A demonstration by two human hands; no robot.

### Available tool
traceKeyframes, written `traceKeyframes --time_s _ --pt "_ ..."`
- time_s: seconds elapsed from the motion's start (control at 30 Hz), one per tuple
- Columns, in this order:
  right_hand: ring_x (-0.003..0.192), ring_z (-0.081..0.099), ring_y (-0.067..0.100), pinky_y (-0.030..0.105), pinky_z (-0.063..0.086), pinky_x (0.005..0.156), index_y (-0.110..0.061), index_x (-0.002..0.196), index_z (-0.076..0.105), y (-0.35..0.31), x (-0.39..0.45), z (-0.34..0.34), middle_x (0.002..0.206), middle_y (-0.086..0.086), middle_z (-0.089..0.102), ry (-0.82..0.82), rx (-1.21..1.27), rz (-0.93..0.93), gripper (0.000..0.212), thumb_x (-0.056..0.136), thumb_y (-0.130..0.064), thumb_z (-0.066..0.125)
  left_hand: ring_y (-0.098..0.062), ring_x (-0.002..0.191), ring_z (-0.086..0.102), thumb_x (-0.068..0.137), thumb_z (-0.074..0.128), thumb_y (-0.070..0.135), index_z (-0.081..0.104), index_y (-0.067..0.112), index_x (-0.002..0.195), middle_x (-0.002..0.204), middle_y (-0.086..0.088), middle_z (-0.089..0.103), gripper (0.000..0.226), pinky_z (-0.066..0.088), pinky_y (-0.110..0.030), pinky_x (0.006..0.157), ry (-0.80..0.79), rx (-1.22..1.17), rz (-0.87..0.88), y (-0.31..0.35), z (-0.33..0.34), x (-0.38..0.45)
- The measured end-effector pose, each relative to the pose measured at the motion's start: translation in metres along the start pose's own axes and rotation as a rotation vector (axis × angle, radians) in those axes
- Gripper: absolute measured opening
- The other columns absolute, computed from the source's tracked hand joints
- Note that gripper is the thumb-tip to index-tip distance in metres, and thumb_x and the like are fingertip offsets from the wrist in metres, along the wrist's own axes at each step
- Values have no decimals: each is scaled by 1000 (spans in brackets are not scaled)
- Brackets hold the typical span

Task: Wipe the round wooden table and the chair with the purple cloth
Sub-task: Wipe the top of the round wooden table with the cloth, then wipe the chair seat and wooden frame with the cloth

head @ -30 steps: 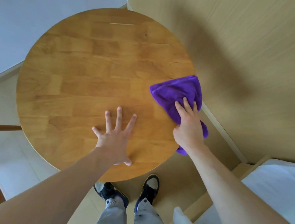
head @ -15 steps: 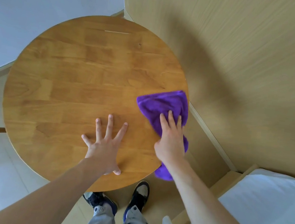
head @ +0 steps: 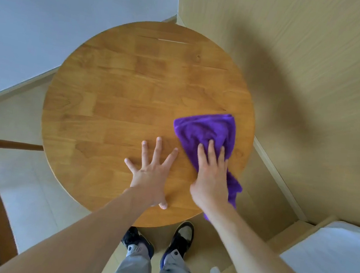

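The cloth (head: pixel 206 131) is vivid purple, the table (head: pixel 120 98) honey-brown in block-patterned wood, the wall (head: pixel 317 62) pale beige woodgrain.

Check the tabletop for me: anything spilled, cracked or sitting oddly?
No spill shows. One oddity: a thin pale line like a crack or gap near the far edge of the round wooden table. Also, part of the purple cloth under the right hand hangs over the near-right rim.

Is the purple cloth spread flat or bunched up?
Bunched: the purple cloth shows folds under the right hand, one end hanging off the table edge.
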State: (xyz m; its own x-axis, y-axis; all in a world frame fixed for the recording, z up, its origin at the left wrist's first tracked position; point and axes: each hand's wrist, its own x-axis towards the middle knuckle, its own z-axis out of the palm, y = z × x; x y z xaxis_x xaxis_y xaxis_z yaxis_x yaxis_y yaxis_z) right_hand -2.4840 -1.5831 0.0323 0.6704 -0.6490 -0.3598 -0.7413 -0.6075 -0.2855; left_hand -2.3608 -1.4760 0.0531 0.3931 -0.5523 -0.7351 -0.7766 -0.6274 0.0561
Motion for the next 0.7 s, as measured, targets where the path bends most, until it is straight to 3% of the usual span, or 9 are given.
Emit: traceKeyframes --time_s 0.17,0.27,0.3,0.37,0.43,0.5,0.53,0.6,0.7 --pt "157 -11 37 50 2 127 -15 164 7 -30 -50 21 172 7 -10 -134 40 -44 105 86 -33 75 -45 146 -36 52 97 49 -7 35 155 154 -4 -50 147 11 -84 107 16 -5 14 -1 -3 -2" --pt "158 9 27 37 21 125 -15 162 21 -44 -60 4 171 2 13 -184 293 3 87 89 -15 70 -38 152 -27 69 89 44 4 35 154 164 1 -34 121 12 -77 114 38 -81 30 -8 -4 -15" --pt "152 27 21 28 32 117 -18 159 31 -46 -60 -9 165 -1 32 -200 430 41 80 87 -3 63 -35 156 -17 77 83 37 16 34 154 169 2 -21 102 16 -70 119 57 -189 36 -11 -6 -20" --pt "113 62 16 19 47 89 -24 145 54 -53 -61 -38 126 -4 66 -252 754 150 73 81 11 49 -29 153 23 85 70 19 46 27 145 165 -4 29 65 33 -50 118 98 -567 52 -14 -13 -34" --pt "87 68 23 35 57 78 -27 124 69 -59 -66 -67 97 2 74 -302 1091 278 71 73 15 42 -21 123 60 86 60 4 62 21 132 129 -3 67 49 50 -30 98 131 -978 52 -15 -22 -59" --pt "85 68 38 56 55 82 -17 116 72 -68 -74 -89 95 17 73 -385 1463 382 74 56 11 39 -10 99 69 88 58 -1 65 20 131 115 -3 72 48 54 -18 77 145 -1273 2 -18 -32 -89" --pt "83 67 43 60 53 80 -14 118 70 -73 -79 -100 97 23 71 -425 1605 419 79 50 9 38 -5 94 69 89 62 2 64 22 132 115 -4 71 47 53 -15 73 178 -1382 -46 -21 -38 -103" --pt "83 66 46 61 53 79 -13 125 67 -86 -89 -120 103 28 69 -506 1789 430 85 48 8 37 -5 103 67 83 78 24 58 24 137 124 -4 66 58 54 -18 81 253 -1544 -151 -30 -50 -131" --pt "93 70 47 62 56 84 -11 133 64 -111 -103 -151 115 29 69 -602 2010 328 83 58 7 35 -19 123 58 62 85 59 44 21 147 138 -2 57 101 48 -41 107 221 -1690 -335 -45 -74 -172"
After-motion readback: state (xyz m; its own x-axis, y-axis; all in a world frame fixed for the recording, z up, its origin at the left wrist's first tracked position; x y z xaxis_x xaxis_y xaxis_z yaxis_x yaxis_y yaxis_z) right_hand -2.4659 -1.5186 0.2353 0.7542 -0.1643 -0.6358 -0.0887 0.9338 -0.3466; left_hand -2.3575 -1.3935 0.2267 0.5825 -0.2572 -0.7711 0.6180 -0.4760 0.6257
